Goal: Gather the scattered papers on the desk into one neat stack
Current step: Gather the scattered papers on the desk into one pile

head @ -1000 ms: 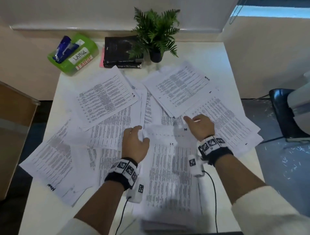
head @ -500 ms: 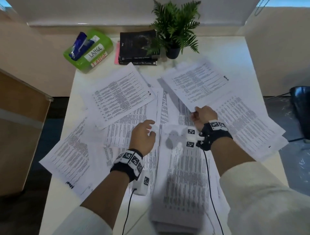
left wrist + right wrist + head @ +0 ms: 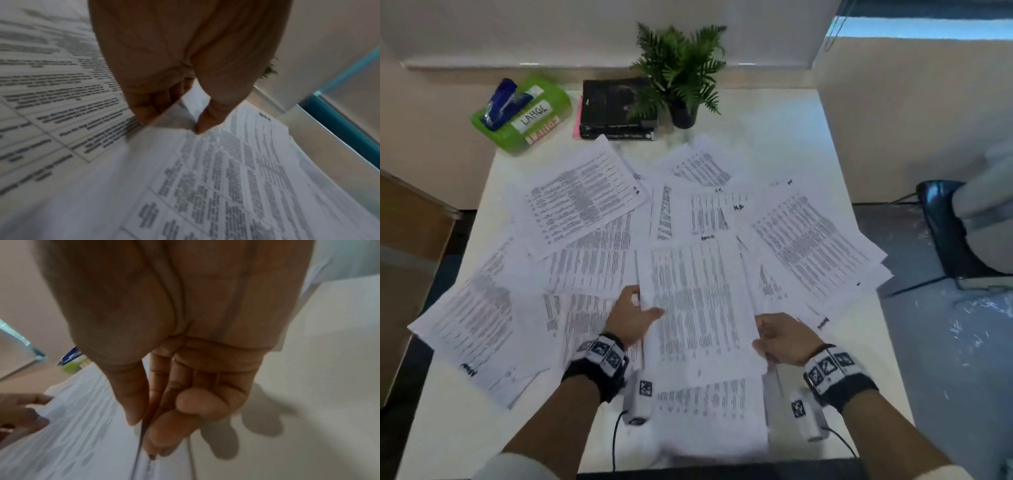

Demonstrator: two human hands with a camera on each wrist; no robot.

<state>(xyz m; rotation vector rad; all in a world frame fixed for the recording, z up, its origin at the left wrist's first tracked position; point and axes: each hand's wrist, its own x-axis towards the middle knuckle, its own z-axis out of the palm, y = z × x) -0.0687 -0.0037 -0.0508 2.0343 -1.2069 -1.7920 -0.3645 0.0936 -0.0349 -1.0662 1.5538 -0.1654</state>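
Observation:
Printed sheets lie scattered over the white desk [image 3: 784, 113]. Both hands hold one printed sheet [image 3: 702, 308] lifted above a small pile of papers [image 3: 709, 411] at the desk's near edge. My left hand [image 3: 635, 315] pinches the sheet's left edge, thumb on top, fingers underneath [image 3: 148, 107]. My right hand [image 3: 779, 337] pinches the right edge between thumb [image 3: 131, 395] and fingers. More loose sheets lie at the far left [image 3: 578, 195], near left [image 3: 469, 325], right [image 3: 811, 240] and behind the held one [image 3: 702, 168].
At the back of the desk stand a green box marked LARGE [image 3: 524, 113], a stack of dark books [image 3: 616, 109] and a potted fern [image 3: 681, 75]. A brown cabinet [image 3: 410, 274] stands left of the desk, a dark chair [image 3: 955, 229] to the right.
Both hands pulled back from the middle of the desk toward me, bringing a sheet with them, now held by both side edges above the near pile.

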